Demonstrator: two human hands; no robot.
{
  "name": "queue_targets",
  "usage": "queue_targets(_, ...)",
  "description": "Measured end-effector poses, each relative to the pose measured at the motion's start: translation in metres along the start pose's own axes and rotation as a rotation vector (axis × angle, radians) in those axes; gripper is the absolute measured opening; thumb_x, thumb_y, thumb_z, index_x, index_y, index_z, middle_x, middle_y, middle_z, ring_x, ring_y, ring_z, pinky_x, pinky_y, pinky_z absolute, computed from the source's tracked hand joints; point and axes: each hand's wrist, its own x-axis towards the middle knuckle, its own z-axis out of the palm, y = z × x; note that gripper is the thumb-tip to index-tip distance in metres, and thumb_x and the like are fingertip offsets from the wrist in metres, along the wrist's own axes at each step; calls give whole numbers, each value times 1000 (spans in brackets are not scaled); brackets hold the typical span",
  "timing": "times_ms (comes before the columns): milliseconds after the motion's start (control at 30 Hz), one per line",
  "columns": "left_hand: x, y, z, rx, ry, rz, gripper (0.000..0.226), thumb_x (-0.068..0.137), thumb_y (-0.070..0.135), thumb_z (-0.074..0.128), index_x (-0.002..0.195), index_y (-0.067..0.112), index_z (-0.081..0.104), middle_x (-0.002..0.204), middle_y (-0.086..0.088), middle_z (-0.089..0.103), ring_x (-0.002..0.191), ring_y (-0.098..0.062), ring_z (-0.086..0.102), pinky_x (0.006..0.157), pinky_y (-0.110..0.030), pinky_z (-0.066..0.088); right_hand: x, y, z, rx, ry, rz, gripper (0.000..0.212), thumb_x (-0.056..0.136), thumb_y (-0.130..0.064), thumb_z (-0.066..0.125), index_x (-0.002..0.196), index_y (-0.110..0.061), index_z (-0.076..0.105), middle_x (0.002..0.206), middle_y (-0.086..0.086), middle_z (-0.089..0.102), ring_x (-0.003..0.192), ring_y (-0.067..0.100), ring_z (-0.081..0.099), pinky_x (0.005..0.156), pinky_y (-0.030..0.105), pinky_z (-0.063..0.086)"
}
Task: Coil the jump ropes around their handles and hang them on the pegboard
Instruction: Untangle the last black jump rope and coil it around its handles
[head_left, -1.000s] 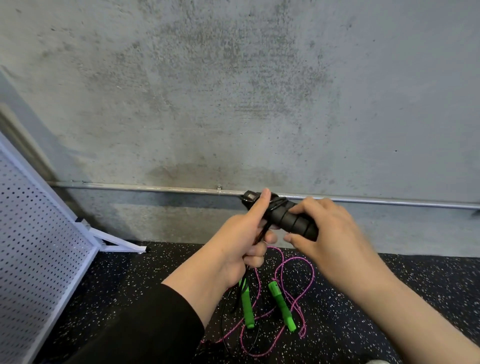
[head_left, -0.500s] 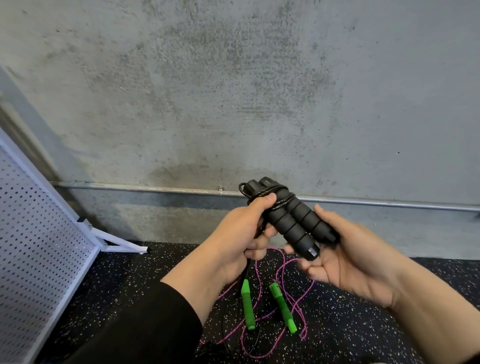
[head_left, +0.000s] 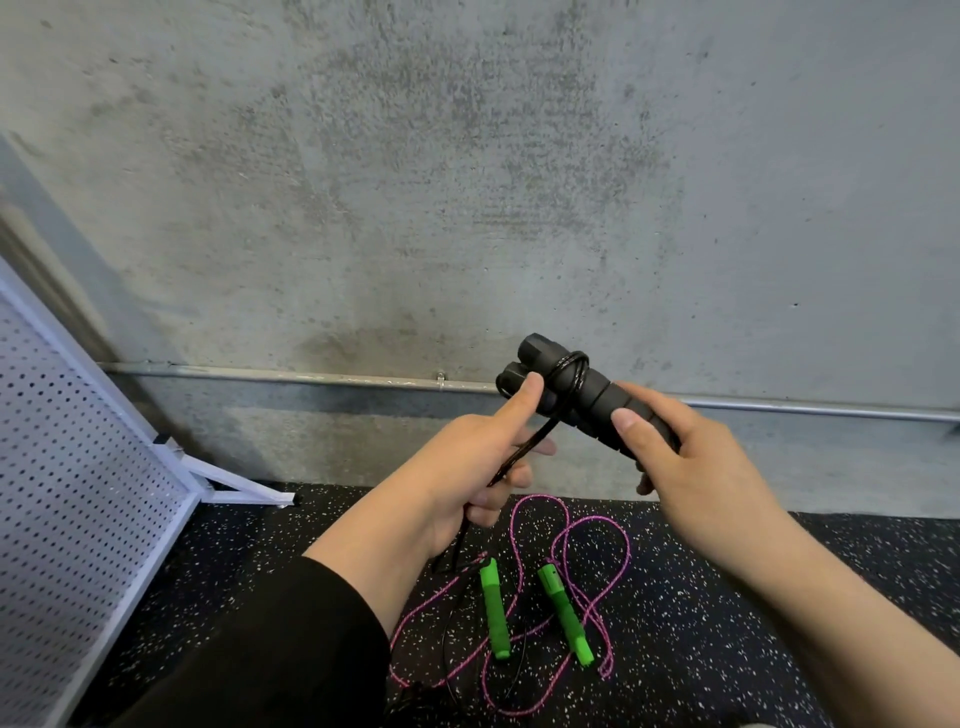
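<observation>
Black handles (head_left: 587, 395) sit in right hand's (head_left: 691, 467) grip; left hand (head_left: 467, 467) apparently pinches black rope (head_left: 519, 452).

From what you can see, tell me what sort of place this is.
Probably a gym or workout room: speckled rubber floor, bare concrete wall, a white pegboard for gear, and jump ropes, one with green handles on the floor.

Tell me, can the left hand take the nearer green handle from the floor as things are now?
Probably not yet. The left hand grips the black rope it is coiling. Nothing covers the green handle, so the path below is free once that grip lets go.
</observation>
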Motion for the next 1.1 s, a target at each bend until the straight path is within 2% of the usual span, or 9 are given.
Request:
queue_targets(133, 2, -1, -2, -40, 8, -17, 91, 80, 88, 44, 111, 8, 74, 60, 7, 47, 42, -6, 20, 39, -21, 18, 2, 5, 2, -101, -4, 3, 34, 99, -38, 58, 133, -40, 59, 85, -6, 67, 60, 5, 55, 54, 15, 42)
queue_targets(233, 3, -2, 1, -104, 13, -26, 95, 79, 88, 44, 114, 5, 71, 61, 7, 46, 42, -5, 20, 39, -20, 18, 2, 7, 6, -193, -6, -69, 37, 95, -38, 66, 130, -44, 61, 112, -10, 63, 98, 2, 58, 79, 16, 42)
queue_targets(333, 5, -3, 6, -176, 12, -36, 93, 76, 86, 50, 113, 3, 69, 63, 6, 45, 42, -6, 19, 39, -20, 16, 0, 8, 11, -264, 3, -132, 44, 89, -35, 74, 129, -48, 62, 101, -12, 54, 96, 7, 55, 81, 24, 41)
queue_targets(600, 7, -8, 13, -358, 91, -24, 44, 87, 61, 67, 78, 20, 54, 60, 4, 43, 42, -7, 20, 44, -20, 11, -4, 7, 17, -446, -88, -275, 58, 83, -48, 75, 138, -45, 55, 112, -11, 45, 108, 8, 49, 96, 22, 39)
queue_targets(700, 7, -5, 11, -360, 74, 38, 38, 91, 54, 65, 82, 19, 53, 60, 3, 43, 43, -7, 20, 39, -19, 16, -6, 0, 11, -82, -86, -100, 37, 86, -59, 59, 120, -43, 59, 115, -15, 59, 100, 0, 59, 82, 8, 43)
queue_targets(767, 5, -3, 10, -378, 41, 76, 38, 93, 53, 63, 84, 18, 52, 62, 2, 42, 46, -8, 18, 43, -21, 13, -5, -3, 8, 350, -110, 185, 52, 84, -66, 50, 120, -32, 66, 113, 1, 72, 89, 16, 70, 72, 20, 55)
queue_targets(867, 2, -1, 12, -347, 2, 128, 38, 95, 52, 59, 81, 17, 49, 63, 1, 42, 46, -9, 18, 46, -24, 12, -7, -8, 0, 872, -447, 509, 66, 93, -67, 38, 127, -20, 70, 113, 25, 70, 74, 32, 70, 65, 37, 62)
queue_targets(967, 0, 1, 13, -319, 18, 143, 40, 96, 52, 57, 77, 18, 47, 61, 2, 41, 46, -9, 19, 46, -25, 12, -9, -9, -2, 1030, -695, 553, 62, 99, -63, 33, 131, -22, 68, 100, 21, 66, 67, 25, 64, 60, 30, 59)
queue_targets(1100, -3, 3, 11, -275, -24, 157, 45, 95, 59, 55, 86, 15, 50, 65, 1, 45, 48, -11, 19, 46, -25, 16, -7, -8, 1, 1124, -636, 488, 51, 101, -48, 45, 135, -14, 64, 88, 15, 56, 65, 17, 47, 56, 26, 49)
